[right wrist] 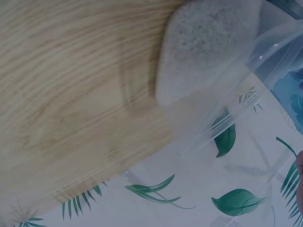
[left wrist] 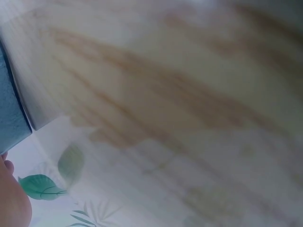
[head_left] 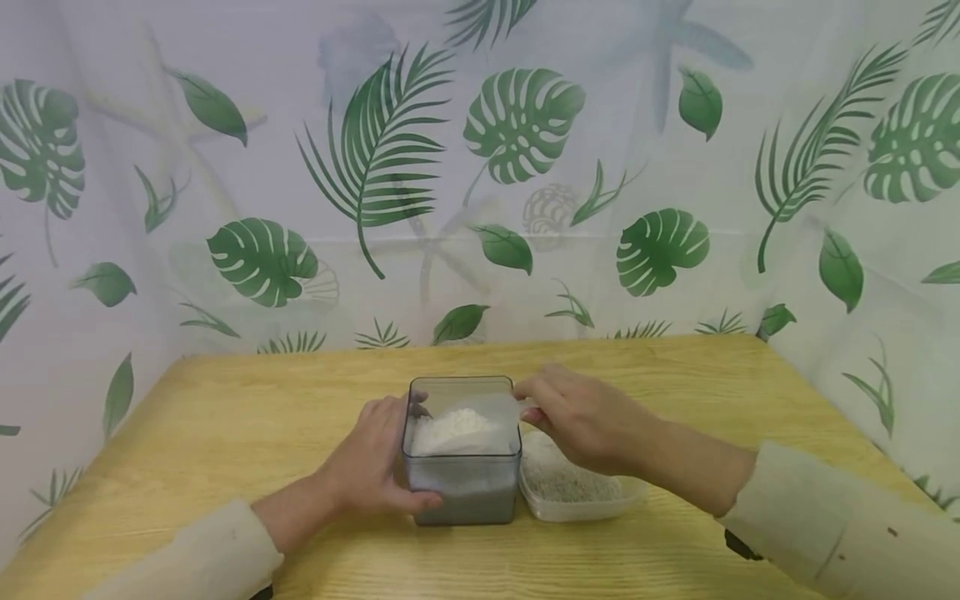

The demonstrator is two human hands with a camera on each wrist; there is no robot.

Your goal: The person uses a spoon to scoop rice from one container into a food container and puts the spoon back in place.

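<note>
Down at the left edge of the head view, a pale cloth sleeve (head_left: 202, 554) leads to the left hand (head_left: 372, 467), which grips the left wall of a clear square box (head_left: 462, 450): the thumb lies curled along the front lower corner and the fingers wrap the side. In the left wrist view only a sliver of skin (left wrist: 12, 198) and the dark, smoky edge of the box (left wrist: 12, 113) show against blurred wood grain.

The box stands upright near the middle of the counter (head_left: 225, 425), a smooth slab of light yellow wood with long wavy grain. Its plastic walls are see-through with rounded corners, greyish toward the base, and a mound of white, fine-grained powder (head_left: 457, 429) lies heaped inside.

Just to the right, touching or nearly touching the box, sits a low, shallow tub (head_left: 581, 496) of thin clear plastic with a flared rim. It holds a flat layer of small pale grains (head_left: 558, 479), coarser and duller than the white heap; the right wrist view shows the same speckled grains (right wrist: 208, 47) through the tub's wall (right wrist: 246, 85).

Above the tub hovers the right hand (head_left: 585, 421), its fingers curled and pinching something small and whitish at the box's right rim; what it is cannot be told. A second pale sleeve (head_left: 825, 517) runs off to the right.

Behind everything hangs a thin white curtain (head_left: 525, 167) printed with green palm and monstera leaves.
</note>
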